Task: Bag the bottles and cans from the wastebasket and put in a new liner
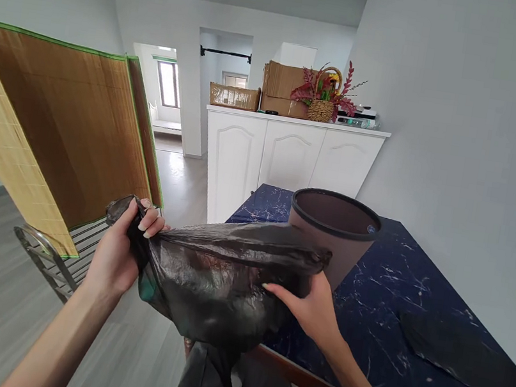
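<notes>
A thin black plastic garbage bag [220, 285], with something bulky and partly see-through inside, is stretched sideways between my hands. My left hand [122, 244] is closed around the bag's bunched end. At the other end, my right hand [307, 304] grips the bag, its thumb lying along the plastic and its other fingers mostly hidden. Just behind the bag, a brownish trash can [328, 246] with a black rim stands upright on the dark blue marbled tabletop [384, 290]; its lower part is covered by the bag and my right hand.
Folded black plastic [466, 360] lies at the table's right. A white cabinet [293, 153] behind bears cardboard boxes [283, 87] and a flower basket [321, 109]. On the left, a bamboo mat [64, 126] stands over a metal rack [47, 259].
</notes>
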A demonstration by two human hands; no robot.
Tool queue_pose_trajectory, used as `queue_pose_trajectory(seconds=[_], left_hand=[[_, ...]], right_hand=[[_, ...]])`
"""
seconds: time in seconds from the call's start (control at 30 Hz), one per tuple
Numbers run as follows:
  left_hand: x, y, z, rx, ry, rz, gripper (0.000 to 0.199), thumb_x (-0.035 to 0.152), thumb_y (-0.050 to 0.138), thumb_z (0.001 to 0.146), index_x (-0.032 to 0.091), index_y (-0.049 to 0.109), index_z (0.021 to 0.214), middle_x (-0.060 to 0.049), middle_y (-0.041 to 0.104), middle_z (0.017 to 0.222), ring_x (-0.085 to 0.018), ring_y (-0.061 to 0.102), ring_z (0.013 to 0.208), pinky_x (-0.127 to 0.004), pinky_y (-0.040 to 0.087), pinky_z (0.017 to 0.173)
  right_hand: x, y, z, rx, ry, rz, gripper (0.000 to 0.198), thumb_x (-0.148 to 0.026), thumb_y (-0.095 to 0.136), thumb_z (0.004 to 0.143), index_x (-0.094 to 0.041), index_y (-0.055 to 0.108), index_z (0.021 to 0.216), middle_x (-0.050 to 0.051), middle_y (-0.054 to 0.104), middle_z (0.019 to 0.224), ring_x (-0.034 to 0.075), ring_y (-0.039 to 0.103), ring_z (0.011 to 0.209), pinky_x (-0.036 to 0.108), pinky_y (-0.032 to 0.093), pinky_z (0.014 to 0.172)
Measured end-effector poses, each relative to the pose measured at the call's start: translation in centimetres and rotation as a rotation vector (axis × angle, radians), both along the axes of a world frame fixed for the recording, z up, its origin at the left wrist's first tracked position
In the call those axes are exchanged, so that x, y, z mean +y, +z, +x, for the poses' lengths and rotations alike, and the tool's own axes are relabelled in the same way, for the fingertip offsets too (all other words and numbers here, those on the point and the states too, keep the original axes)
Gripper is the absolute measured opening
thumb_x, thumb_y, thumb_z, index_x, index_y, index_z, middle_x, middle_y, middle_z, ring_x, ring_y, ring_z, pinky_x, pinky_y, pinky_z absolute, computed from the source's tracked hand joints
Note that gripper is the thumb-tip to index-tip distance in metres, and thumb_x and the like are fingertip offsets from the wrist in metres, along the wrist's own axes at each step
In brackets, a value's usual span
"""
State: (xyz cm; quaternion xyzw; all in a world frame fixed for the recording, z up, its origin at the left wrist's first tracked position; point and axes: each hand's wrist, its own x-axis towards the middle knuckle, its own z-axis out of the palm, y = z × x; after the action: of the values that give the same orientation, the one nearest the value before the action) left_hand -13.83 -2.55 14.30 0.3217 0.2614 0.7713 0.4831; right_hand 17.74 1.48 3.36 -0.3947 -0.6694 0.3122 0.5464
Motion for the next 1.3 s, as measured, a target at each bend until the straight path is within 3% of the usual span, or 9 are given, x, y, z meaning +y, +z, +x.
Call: queue_pose_trajectory(seconds=[0.17,0.33,0.5,0.57,0.67,0.77,0.87,1.0,1.3], left_hand=[[0.4,-0.1,-0.2,-0.005,-0.022,-0.005,0.036,0.022,0.036,0.115,0.015,0.06,0.088,0.006,0.041,0.062,-0.008,0.046,0.051,-0.017,0.048,0.053],[0.3,-0.5,-0.3,0.054,-0.026,-0.016,0.03,0.024,0.044,0.113,0.015,0.06,0.089,0.005,0.043,0.064,-0.008,0.045,0.052,-0.017,0.049,0.054],[-0.2,-1.9,0.7,0.151,-0.038,-0.04,0.022,0.033,0.066,0.105,0.017,0.062,0.089,0.008,0.039,0.06,-0.008,0.038,0.052,-0.021,0.057,0.069],[-0.3,-2.3,1.6,0.22,-0.079,-0.077,0.032,0.04,0.07,0.102,0.018,0.06,0.081,0.008,0.033,0.057,-0.009,0.035,0.051,-0.021,0.057,0.069],[-0.2,-2.4,3.0,0.308,-0.124,-0.109,0.048,0.049,0.073,0.099,0.02,0.051,0.067,0.008,0.03,0.057,-0.009,0.029,0.051,-0.023,0.056,0.065],[0.2,-1.9,4.2,0.262,-0.089,-0.072,0.043,0.049,0.082,0.091,0.019,0.056,0.075,0.01,0.026,0.063,-0.008,0.02,0.052,-0.021,0.051,0.055],[0.5,-1.6,5.0,0.32,-0.055,-0.08,0.047,0.055,0.082,0.088,0.019,0.053,0.076,0.009,0.024,0.068,-0.007,0.018,0.052,-0.018,0.035,0.042],[0.9,-1.9,5.3,0.598,-0.054,-0.125,0.051,0.067,0.068,0.095,0.02,0.053,0.081,0.008,0.028,0.066,-0.008,0.022,0.052,-0.018,0.022,0.043],[1.5,-4.1,5.0,1.028,-0.034,-0.029,0.05,0.065,0.047,0.106,0.02,0.058,0.087,0.005,0.038,0.066,-0.013,0.035,0.06,-0.025,0.033,0.055]], right_hand=[[3.4,4.8,-2.5,0.135,0.264,0.026,0.073,-0.058,0.083,0.084,-0.029,0.063,0.148,0.008,0.076,0.128,0.035,0.066,0.128,0.054,0.05,0.115],[4.5,6.5,-3.7,0.244,0.214,0.073,0.034,-0.056,0.078,0.089,-0.024,0.076,0.102,0.008,0.076,0.107,0.03,0.069,0.106,0.048,0.054,0.103],[3.0,7.2,-3.5,0.444,0.501,-0.067,0.04,-0.064,0.066,0.098,-0.026,0.076,0.109,0.008,0.073,0.111,0.026,0.067,0.105,0.042,0.055,0.098],[2.6,7.3,-3.8,0.542,0.716,-0.225,0.051,-0.069,0.058,0.1,-0.025,0.073,0.081,0.008,0.071,0.089,0.026,0.068,0.092,0.042,0.058,0.09],[2.8,7.2,-4.9,0.626,0.897,-0.364,0.07,-0.069,0.064,0.097,-0.026,0.037,0.049,-0.002,0.038,0.05,0.016,0.048,0.056,0.034,0.056,0.067],[3.4,7.2,-6.3,0.62,0.882,-0.462,0.068,-0.06,0.073,0.096,-0.025,0.031,0.055,-0.008,0.022,0.054,0.009,0.017,0.048,0.023,0.032,0.042],[3.8,7.3,-7.4,0.526,0.869,-0.607,0.052,-0.052,0.069,0.095,-0.024,0.039,0.064,-0.008,0.026,0.063,0.009,0.012,0.054,0.022,0.015,0.041],[3.5,7.3,-8.0,0.483,0.832,-0.641,0.036,-0.043,0.063,0.088,-0.023,0.04,0.068,-0.007,0.027,0.067,0.01,0.015,0.057,0.023,0.017,0.047],[2.4,6.8,-8.0,0.179,0.631,-0.378,0.021,-0.036,0.068,0.093,-0.025,0.061,0.11,-0.007,0.036,0.073,0.012,0.031,0.062,0.024,0.022,0.051]])
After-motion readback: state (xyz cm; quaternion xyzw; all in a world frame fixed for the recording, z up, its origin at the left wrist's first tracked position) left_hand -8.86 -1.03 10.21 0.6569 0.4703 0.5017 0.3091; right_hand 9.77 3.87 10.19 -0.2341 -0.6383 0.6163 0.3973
